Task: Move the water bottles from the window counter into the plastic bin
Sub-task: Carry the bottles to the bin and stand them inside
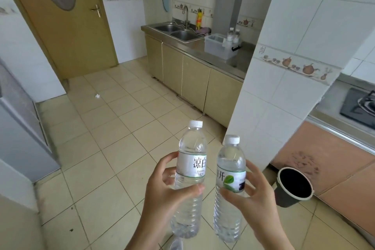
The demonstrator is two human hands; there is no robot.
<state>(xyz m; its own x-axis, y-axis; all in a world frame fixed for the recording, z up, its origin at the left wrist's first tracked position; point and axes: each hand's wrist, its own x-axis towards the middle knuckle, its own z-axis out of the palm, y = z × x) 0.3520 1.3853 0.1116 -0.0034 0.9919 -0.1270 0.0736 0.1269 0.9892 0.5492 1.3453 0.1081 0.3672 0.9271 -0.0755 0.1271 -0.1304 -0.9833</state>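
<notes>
Bottles in both hands, one each, upright, held out over the tiled floor (121, 128). Left hand (168, 193) wraps the left bottle (189, 170) around its middle, thumb across the front below the white label, fingers behind. Right hand (253, 195) grips the right bottle (230, 178) at label height (green leaf print), thumb in front, fingers curled round the far side. Both bottles clear, white caps on, water inside. They stand just beside each other, not touching as far as I can tell; left one sits a bit higher.

Bin (220, 45) is well ahead on the steel counter (205, 55), right of the double sink (176, 31). It's a translucent grey plastic box with a black handle on its right end. Two more capped bottles (233, 35) show at its far right corner; can't tell whether they're inside it or behind it.

Black bucket (294, 185) on the floor near my right hand, by the tiled pillar (284, 67). Stove (361, 105) at the right edge. Door (60, 22) shut, far left.
</notes>
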